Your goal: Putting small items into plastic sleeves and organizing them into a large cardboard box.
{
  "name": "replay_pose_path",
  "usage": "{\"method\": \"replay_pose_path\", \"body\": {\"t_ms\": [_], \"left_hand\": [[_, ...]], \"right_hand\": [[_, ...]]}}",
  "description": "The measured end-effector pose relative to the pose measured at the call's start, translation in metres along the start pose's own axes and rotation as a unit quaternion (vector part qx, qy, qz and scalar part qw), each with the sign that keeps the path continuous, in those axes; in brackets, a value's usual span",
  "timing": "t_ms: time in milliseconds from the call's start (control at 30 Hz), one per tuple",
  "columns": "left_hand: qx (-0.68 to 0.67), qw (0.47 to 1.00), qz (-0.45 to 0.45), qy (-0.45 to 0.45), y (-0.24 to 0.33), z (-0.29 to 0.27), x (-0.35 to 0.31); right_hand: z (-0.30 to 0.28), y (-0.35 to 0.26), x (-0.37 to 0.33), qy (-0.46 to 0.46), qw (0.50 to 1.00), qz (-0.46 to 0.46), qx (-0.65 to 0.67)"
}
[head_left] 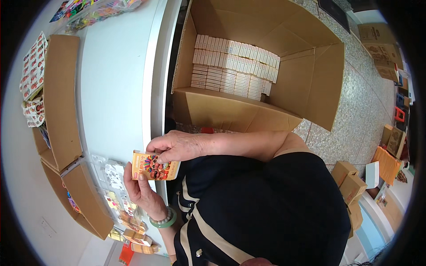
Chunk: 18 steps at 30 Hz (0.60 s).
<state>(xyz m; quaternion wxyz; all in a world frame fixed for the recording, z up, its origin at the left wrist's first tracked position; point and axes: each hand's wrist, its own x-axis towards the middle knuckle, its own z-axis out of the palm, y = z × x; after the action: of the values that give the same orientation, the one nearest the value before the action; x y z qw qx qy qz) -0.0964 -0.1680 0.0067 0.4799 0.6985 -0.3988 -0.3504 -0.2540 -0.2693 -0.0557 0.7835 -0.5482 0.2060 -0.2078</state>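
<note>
Orange box (153,170): print up, long axis seemingly sideways.

Wht tbl (113,88), gry flr (364,111) (speckled), pale wall (26,186).

At the table's (115,80) near edge, our left grip (144,190) holds a small orange box (155,167), and our right grip (177,146) touches it. Just beside that edge we have a large open carton (310,71) with rows of small boxes (235,62); two brown cartons (63,97) line the far edge.
</note>
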Motion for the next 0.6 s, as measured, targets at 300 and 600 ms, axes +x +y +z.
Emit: {"method": "replay_pose_path", "body": {"t_ms": [300,600], "left_hand": [[-0.067,0.996,-0.043,0.048,-0.001,-0.020,-0.006],[-0.100,0.991,-0.075,0.049,-0.009,-0.034,-0.005]], "right_hand": [[0.022,0.009,0.011,-0.003,1.000,0.012,0.026],[0.032,-0.004,0.017,-0.010,0.998,0.048,0.027]]}}
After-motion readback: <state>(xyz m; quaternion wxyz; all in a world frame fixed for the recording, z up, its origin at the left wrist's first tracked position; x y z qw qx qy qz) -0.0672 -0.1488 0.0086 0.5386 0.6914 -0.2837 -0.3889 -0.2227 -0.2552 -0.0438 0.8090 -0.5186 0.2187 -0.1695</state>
